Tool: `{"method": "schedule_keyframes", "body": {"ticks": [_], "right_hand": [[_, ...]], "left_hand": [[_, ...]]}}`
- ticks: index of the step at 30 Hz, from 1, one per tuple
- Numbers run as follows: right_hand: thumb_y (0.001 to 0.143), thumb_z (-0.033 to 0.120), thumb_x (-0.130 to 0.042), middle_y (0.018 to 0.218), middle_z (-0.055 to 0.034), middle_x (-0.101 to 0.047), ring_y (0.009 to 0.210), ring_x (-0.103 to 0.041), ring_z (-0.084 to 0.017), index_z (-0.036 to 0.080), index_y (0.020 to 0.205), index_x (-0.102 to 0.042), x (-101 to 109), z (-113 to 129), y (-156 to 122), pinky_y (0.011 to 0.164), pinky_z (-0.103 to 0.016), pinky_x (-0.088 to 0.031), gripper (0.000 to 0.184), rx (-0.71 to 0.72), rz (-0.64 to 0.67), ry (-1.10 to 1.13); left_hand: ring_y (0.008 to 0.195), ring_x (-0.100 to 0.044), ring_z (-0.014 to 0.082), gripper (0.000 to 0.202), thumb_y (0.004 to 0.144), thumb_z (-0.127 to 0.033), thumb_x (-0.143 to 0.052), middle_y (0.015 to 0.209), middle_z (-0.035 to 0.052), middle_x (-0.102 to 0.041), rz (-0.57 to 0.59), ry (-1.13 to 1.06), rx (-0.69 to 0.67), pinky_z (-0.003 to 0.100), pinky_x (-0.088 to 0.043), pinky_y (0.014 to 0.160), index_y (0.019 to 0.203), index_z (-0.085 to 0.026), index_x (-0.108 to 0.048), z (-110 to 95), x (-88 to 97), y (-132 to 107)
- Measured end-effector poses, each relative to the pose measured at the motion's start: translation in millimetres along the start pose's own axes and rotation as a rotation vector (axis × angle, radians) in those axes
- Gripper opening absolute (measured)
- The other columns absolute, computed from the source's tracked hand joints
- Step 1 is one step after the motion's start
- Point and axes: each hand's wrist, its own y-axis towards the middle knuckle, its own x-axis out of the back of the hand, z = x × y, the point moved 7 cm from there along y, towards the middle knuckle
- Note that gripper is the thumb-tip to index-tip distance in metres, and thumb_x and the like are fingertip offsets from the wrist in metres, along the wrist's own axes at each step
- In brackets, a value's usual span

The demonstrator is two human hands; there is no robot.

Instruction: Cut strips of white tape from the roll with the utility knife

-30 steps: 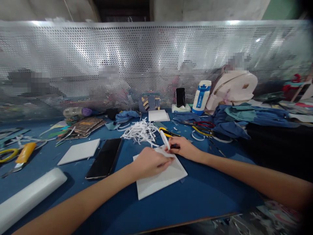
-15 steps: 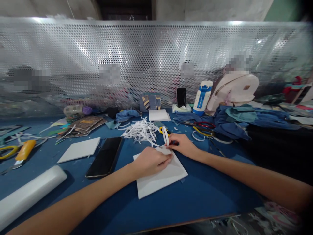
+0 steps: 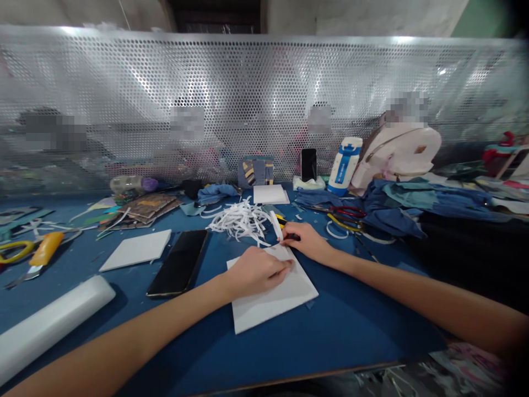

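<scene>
A thick white square pad [image 3: 270,306] lies on the blue table in front of me. My left hand [image 3: 260,271] rests on it, fingers curled, with the fingertips pressed down near its right edge. At the pad's far corner, my right hand [image 3: 303,238] pinches a narrow white strip [image 3: 276,225] between thumb and fingers. The strip stands up in a fold above the corner. Just behind it, a heap of loose white strips [image 3: 242,220] lies on the table. A yellow-handled tool [image 3: 281,219] is partly hidden behind the strip and my right hand.
Left of the pad lie a black phone [image 3: 179,262], another white pad [image 3: 136,250], a long white bar [image 3: 58,322] and an orange-handled cutter [image 3: 47,249]. Scissors [image 3: 347,218] and blue cloth [image 3: 397,207] lie right. A bottle [image 3: 344,166] stands before the perforated metal panel [image 3: 248,82].
The strip in my right hand has gone from a tall open loop to a flatter fold leaning left. My left hand stays pressed on the pad. The view has shifted slightly.
</scene>
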Motion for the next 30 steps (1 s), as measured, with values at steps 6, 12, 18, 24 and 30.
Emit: {"method": "schedule_keyframes", "body": {"ticks": [6, 12, 18, 24, 30], "right_hand": [[0.084, 0.007, -0.068, 0.078, 0.0004, -0.061, 0.071, -0.055, -0.014, 0.017, 0.074, -0.062, -0.5, -1.1, 0.1, 0.066, -0.024, -0.039, 0.015, -0.002, 0.002, 0.008], [0.082, 0.009, -0.071, 0.078, 0.0004, -0.063, 0.071, -0.056, -0.013, 0.017, 0.073, -0.062, -4.0, -5.0, 2.8, 0.068, -0.024, -0.039, 0.015, 0.004, 0.015, 0.019], [0.082, 0.009, -0.071, 0.078, 0.0004, -0.064, 0.068, -0.056, -0.013, 0.017, 0.073, -0.063, -4.2, -5.2, 2.9, 0.066, -0.024, -0.040, 0.014, -0.012, 0.011, 0.028], [0.082, 0.009, -0.069, 0.076, 0.0008, -0.064, 0.067, -0.055, -0.013, 0.018, 0.073, -0.062, -3.9, -5.2, 2.7, 0.065, -0.023, -0.040, 0.015, -0.026, 0.006, 0.027], [0.082, 0.010, -0.071, 0.076, 0.0007, -0.064, 0.066, -0.056, -0.013, 0.017, 0.074, -0.063, -3.5, -5.5, 3.4, 0.063, -0.023, -0.039, 0.014, -0.029, 0.012, 0.022]], "left_hand": [[0.051, -0.060, 0.0136, 0.046, 0.103, -0.028, -0.039, 0.060, 0.0026, -0.070, 0.002, -0.011, 0.001, 0.026, -0.033, 0.051, 0.070, -0.018, -0.069, -0.4, 0.8, 1.0], [0.049, -0.058, 0.0130, 0.048, 0.104, -0.028, -0.039, 0.057, 0.0022, -0.068, 0.001, 0.001, 0.000, 0.026, -0.031, 0.051, 0.068, -0.018, -0.068, 0.1, -0.8, 1.0], [0.048, -0.057, 0.0124, 0.048, 0.104, -0.028, -0.038, 0.056, 0.0020, -0.066, -0.002, 0.008, 0.001, 0.027, -0.029, 0.051, 0.066, -0.018, -0.066, -1.0, -0.7, 2.0], [0.048, -0.057, 0.0122, 0.045, 0.103, -0.027, -0.039, 0.057, 0.0013, -0.067, 0.001, 0.002, 0.000, 0.027, -0.030, 0.050, 0.071, -0.018, -0.069, -0.9, -0.9, 1.3], [0.049, -0.059, 0.0124, 0.046, 0.103, -0.027, -0.038, 0.058, 0.0017, -0.068, 0.008, 0.028, 0.018, 0.027, -0.031, 0.050, 0.070, -0.018, -0.068, 0.8, -1.0, 1.8]]}}
